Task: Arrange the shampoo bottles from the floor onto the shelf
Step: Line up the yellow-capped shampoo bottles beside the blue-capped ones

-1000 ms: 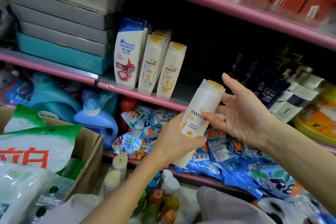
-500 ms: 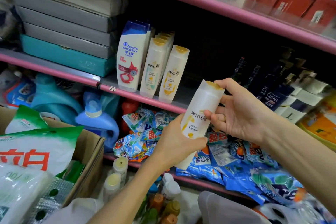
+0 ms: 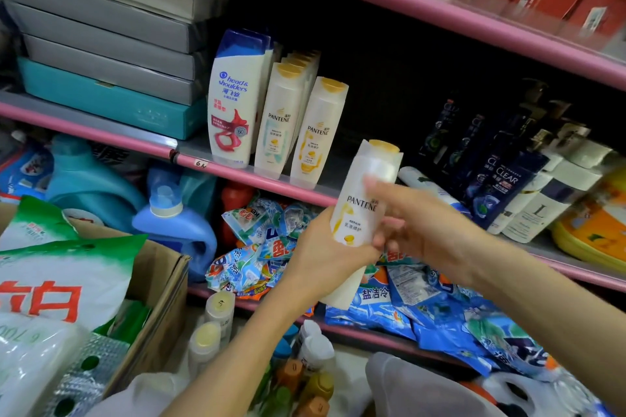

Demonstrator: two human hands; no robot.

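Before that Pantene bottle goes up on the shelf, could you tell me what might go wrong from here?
1. The held Pantene bottle is tilted, and the left hand grips only its lower half; the right hand is blurred, so its hold is unclear. It could slip.
2. The standing Pantene bottles sit near the shelf edge; a nudge might tip them.
3. A dropped bottle could land on the bottles on the floor.

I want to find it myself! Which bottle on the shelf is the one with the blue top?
Look at the pink-edged middle shelf, just right of the stacked grey and teal boxes. The white Head & Shoulders shampoo bottle with the blue cap stands upright there, first in the row. Its neighbours, the white Pantene bottles, have yellow caps; it alone has a red swirl.
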